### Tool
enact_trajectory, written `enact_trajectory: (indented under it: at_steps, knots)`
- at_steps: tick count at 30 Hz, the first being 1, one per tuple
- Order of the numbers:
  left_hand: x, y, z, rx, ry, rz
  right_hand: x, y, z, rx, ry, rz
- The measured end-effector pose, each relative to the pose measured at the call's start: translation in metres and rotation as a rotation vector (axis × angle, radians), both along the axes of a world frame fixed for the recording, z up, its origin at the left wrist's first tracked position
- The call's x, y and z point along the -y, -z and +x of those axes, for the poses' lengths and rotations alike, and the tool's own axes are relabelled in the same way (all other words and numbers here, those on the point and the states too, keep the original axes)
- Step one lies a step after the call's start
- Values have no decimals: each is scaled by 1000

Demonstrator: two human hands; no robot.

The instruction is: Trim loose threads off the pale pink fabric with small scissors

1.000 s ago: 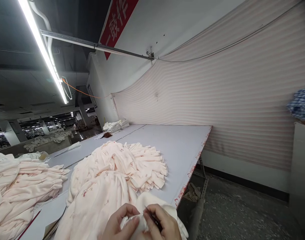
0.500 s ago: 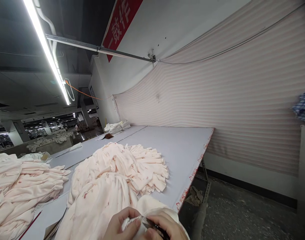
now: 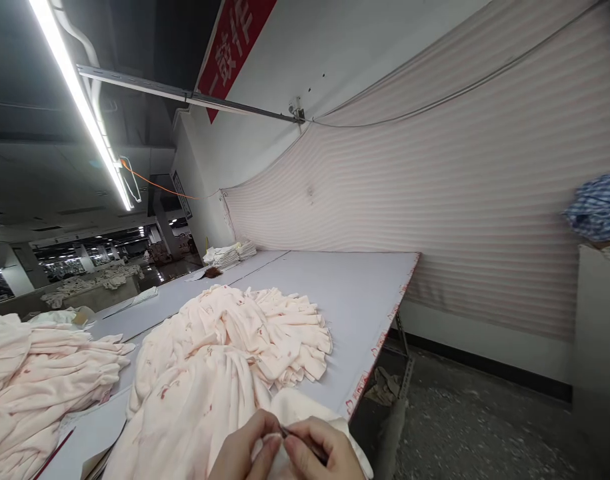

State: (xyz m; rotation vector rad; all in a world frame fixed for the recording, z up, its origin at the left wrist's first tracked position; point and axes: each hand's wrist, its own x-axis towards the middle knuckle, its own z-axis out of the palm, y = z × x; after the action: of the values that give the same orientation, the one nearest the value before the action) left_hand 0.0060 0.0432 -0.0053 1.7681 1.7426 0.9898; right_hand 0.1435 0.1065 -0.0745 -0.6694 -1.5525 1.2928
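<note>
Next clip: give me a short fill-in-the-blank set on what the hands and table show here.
1. The left hand and right hand pinch a piece of ____ cloth.
2. The right hand grips a thin, dark ____.
3. The pale pink garments lie heaped on a grey ____.

Missing words: white; tool; table

We are standing in a garment factory, on a large cutting or finishing floor. A long grey worktable [image 3: 335, 287] runs toward twelve o'clock, heaped with pale pink printed garments [image 3: 225, 360], and a second heap [image 3: 39, 380] lies at nine o'clock. Folded white stacks [image 3: 229, 253] sit at the far end. At ten o'clock more tables with cloth [image 3: 89, 283] recede under a fluorescent tube light [image 3: 79, 100]. Striped fabric [image 3: 435, 213] hangs along the wall at two o'clock, below a red banner [image 3: 235, 40].
</note>
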Motion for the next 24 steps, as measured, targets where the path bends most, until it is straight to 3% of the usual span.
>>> enact_trajectory:
  at_steps: [2,5,7,9,10,12,15,17,19,24]
  knots:
    - [3,-17,-4,2,-168,129,-2,2,7,-133,16,-84]
    - [7,-62,-29,311,-521,301,-9,12,31,-137,159,-145]
    - [6,-88,-50,648,-581,395,-15,23,48,-35,283,-160]
    - [1,-97,-62,787,-641,410,-18,33,59,65,296,-168]
    - [-3,-94,-61,770,-622,382,-19,36,62,100,258,-164]
    - [-10,-76,-47,525,-441,257,-18,41,65,138,173,-150]
    - [-17,-40,-3,-185,10,-4,-13,45,70,151,126,-160]
    - [-19,-27,25,-603,210,-231,-9,48,74,138,91,-151]
    - [-19,-22,43,-775,252,-349,-5,51,78,130,66,-109]
    - [-22,-6,57,-884,202,-340,-2,38,70,114,70,-97]
